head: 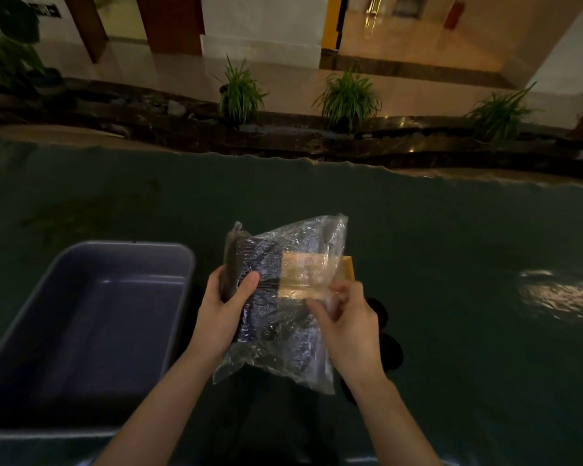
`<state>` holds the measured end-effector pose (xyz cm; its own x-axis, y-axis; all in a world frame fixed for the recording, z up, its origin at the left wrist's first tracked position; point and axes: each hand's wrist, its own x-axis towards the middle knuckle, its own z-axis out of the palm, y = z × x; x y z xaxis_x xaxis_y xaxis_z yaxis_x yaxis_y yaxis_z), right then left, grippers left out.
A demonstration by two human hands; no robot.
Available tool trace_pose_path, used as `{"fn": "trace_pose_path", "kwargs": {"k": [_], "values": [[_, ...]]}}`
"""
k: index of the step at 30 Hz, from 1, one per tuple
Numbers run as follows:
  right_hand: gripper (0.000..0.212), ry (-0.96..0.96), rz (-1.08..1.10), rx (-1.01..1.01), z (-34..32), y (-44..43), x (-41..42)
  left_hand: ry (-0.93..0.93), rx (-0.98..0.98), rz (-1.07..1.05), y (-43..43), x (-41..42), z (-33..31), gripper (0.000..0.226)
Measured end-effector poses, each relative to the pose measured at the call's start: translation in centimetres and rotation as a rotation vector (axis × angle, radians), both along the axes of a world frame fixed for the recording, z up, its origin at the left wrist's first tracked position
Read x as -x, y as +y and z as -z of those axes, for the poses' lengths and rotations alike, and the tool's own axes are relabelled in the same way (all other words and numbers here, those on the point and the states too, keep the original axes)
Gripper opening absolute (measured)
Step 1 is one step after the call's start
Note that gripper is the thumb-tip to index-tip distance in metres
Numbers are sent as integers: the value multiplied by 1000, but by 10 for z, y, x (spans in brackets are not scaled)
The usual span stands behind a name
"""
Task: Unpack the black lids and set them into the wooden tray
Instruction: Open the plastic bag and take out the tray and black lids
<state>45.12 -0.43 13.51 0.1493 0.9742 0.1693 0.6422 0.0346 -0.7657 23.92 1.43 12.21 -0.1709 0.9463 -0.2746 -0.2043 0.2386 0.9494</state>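
Over a dark green desk [418, 247], both hands grip a crinkled clear plastic bag [283, 314] of black lids: left hand [224, 307] clasping its edge, right hand [345, 326] pinching the film. Potted grasses [349, 95] line a glossy tiled floor [182, 72] beyond.

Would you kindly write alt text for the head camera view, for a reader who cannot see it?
Two bare hands hold a clear plastic bag of black lids above a dark table: the left hand grips its side, the right hand pinches the taped edge. An empty blue-grey tub sits to the left.

dim scene | glare on table [559, 294] right | edges warped, blurred
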Motion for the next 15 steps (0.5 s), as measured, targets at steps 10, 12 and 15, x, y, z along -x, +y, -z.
{"fn": "trace_pose_path", "kwargs": {"k": [10,12,15], "values": [[16,1214,33,241,-12,10,-25,-54,4,-17,6,2,-8,65],[18,1199,23,235,-11,9,-26,-55,26,-16,6,1,-8,67],[22,1075,-25,165,-14,8,-28,-109,105,11,8,4,-3,65]]}}
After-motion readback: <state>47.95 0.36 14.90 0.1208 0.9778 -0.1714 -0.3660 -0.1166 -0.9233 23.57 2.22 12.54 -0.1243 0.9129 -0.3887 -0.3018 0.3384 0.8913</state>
